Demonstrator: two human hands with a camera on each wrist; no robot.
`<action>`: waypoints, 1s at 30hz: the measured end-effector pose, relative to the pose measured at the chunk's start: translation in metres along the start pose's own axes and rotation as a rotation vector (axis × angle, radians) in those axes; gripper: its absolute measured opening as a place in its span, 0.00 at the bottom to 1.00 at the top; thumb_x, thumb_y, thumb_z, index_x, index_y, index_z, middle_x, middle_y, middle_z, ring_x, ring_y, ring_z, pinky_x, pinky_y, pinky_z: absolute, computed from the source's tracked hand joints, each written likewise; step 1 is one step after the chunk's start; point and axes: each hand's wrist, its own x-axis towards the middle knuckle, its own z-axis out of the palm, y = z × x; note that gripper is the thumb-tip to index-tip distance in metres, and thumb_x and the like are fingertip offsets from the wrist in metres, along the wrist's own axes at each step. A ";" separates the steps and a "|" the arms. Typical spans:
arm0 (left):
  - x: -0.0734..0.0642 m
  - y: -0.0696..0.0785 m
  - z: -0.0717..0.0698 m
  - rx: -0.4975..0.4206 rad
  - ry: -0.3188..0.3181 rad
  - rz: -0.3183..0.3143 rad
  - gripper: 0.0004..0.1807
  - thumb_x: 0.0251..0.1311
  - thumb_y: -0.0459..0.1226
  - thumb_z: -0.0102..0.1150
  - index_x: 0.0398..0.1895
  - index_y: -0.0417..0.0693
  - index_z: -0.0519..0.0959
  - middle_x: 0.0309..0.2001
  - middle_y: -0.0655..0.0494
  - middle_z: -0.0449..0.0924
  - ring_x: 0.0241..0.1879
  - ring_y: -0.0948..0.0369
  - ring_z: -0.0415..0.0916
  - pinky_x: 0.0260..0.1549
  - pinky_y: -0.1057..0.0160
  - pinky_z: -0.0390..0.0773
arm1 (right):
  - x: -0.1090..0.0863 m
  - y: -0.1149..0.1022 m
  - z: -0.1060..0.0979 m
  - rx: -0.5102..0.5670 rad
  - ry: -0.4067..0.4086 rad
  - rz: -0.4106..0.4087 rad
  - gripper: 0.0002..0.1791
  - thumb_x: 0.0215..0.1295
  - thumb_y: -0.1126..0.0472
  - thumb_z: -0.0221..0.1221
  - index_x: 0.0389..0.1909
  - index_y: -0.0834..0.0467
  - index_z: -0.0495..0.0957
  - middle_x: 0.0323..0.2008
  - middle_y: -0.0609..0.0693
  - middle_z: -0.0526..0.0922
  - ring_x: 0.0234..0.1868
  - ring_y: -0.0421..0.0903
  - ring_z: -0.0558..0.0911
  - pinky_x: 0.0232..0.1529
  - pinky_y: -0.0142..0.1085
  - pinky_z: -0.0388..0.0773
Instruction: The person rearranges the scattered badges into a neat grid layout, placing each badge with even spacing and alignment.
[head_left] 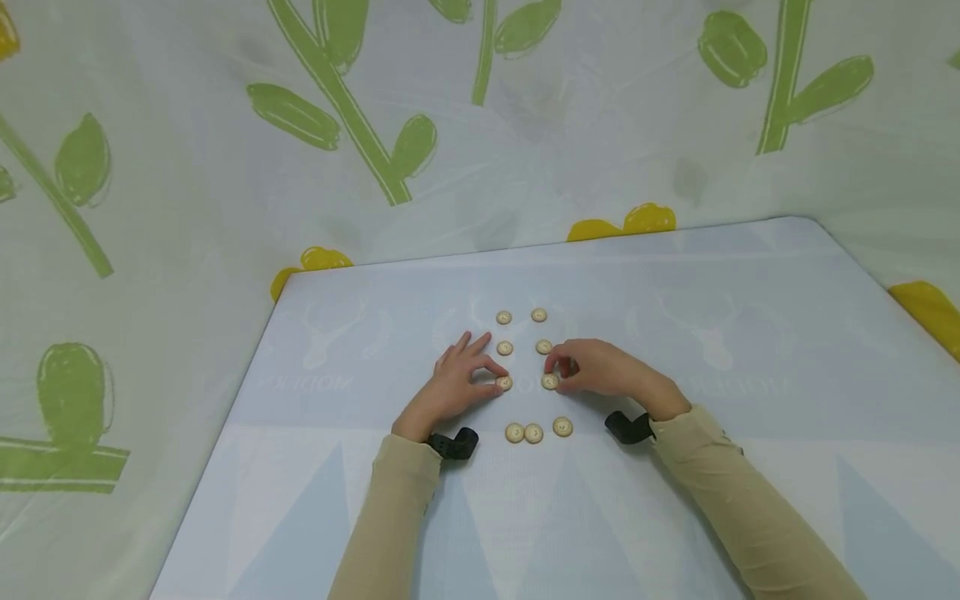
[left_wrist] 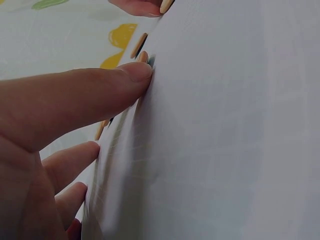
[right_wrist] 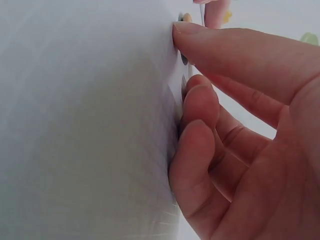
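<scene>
Between the thumb and index finger of my left hand (head_left: 452, 385) is a round beige button (head_left: 506, 382), pinched flat on the table, the other fingers spread out. Across a small gap, my right hand (head_left: 606, 367) pinches a second button (head_left: 551, 382) with thumb and index finger, its remaining fingers curled. In the left wrist view the left thumb (left_wrist: 100, 90) hides most of its button. The right thumb (right_wrist: 240, 52) covers much of the other in the right wrist view. Above the hands, more buttons lie in two columns, including an upper-left button (head_left: 504, 317) and an upper-right button (head_left: 539, 314).
Nearer me, two buttons touch side by side, the left one (head_left: 514, 432) against its neighbour (head_left: 533, 432). A single button (head_left: 562, 427) lies just right of them. The pale patterned table (head_left: 300, 517) meets a leaf-print cloth (head_left: 187, 167) behind it.
</scene>
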 end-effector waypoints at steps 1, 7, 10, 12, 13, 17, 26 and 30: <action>0.000 0.000 0.000 -0.001 0.000 -0.002 0.07 0.51 0.47 0.61 0.34 0.64 0.79 0.68 0.56 0.50 0.68 0.54 0.34 0.61 0.48 0.35 | 0.000 0.000 0.000 0.000 0.001 -0.004 0.09 0.52 0.59 0.63 0.34 0.47 0.76 0.26 0.44 0.72 0.29 0.42 0.70 0.31 0.36 0.67; 0.001 -0.001 0.000 0.005 -0.002 -0.008 0.06 0.51 0.47 0.61 0.34 0.64 0.79 0.68 0.56 0.50 0.68 0.54 0.34 0.61 0.49 0.35 | 0.001 -0.001 0.000 -0.001 -0.003 -0.003 0.09 0.52 0.59 0.63 0.34 0.48 0.76 0.26 0.44 0.72 0.29 0.42 0.70 0.31 0.36 0.67; 0.001 0.000 0.000 0.001 0.000 -0.008 0.07 0.51 0.48 0.61 0.34 0.64 0.79 0.68 0.56 0.50 0.68 0.54 0.34 0.61 0.49 0.35 | 0.001 -0.002 -0.001 0.002 0.000 0.001 0.09 0.52 0.59 0.63 0.34 0.48 0.76 0.26 0.45 0.72 0.29 0.43 0.70 0.31 0.36 0.67; 0.001 0.000 -0.001 -0.001 0.000 -0.010 0.07 0.51 0.47 0.61 0.33 0.64 0.79 0.68 0.56 0.50 0.68 0.54 0.34 0.61 0.49 0.34 | 0.000 -0.003 -0.001 0.005 0.002 0.003 0.09 0.52 0.59 0.63 0.34 0.48 0.76 0.26 0.45 0.72 0.29 0.43 0.70 0.31 0.36 0.67; 0.001 0.000 -0.001 0.001 0.000 -0.008 0.07 0.51 0.47 0.61 0.33 0.64 0.79 0.68 0.56 0.51 0.68 0.54 0.34 0.61 0.48 0.35 | 0.000 -0.003 -0.001 0.007 0.002 0.004 0.09 0.51 0.59 0.63 0.34 0.48 0.76 0.25 0.45 0.72 0.29 0.43 0.70 0.30 0.36 0.67; 0.001 0.000 -0.001 0.004 -0.002 -0.009 0.06 0.51 0.47 0.61 0.33 0.64 0.79 0.68 0.56 0.51 0.68 0.54 0.34 0.61 0.49 0.35 | -0.001 -0.003 -0.001 0.010 0.001 0.008 0.09 0.51 0.59 0.64 0.34 0.48 0.76 0.25 0.45 0.72 0.29 0.43 0.70 0.30 0.35 0.67; 0.001 0.000 0.000 0.005 0.000 -0.008 0.06 0.50 0.47 0.62 0.33 0.64 0.79 0.67 0.56 0.51 0.68 0.54 0.34 0.61 0.49 0.35 | 0.000 -0.004 0.000 -0.002 0.002 0.037 0.09 0.50 0.57 0.64 0.33 0.48 0.75 0.25 0.45 0.72 0.29 0.43 0.70 0.30 0.35 0.67; 0.001 0.000 0.000 0.006 0.000 -0.009 0.07 0.50 0.47 0.61 0.33 0.64 0.79 0.68 0.56 0.51 0.68 0.54 0.34 0.61 0.49 0.35 | 0.001 -0.004 0.001 -0.016 0.009 0.040 0.10 0.50 0.56 0.65 0.33 0.48 0.75 0.25 0.45 0.72 0.29 0.42 0.70 0.30 0.35 0.67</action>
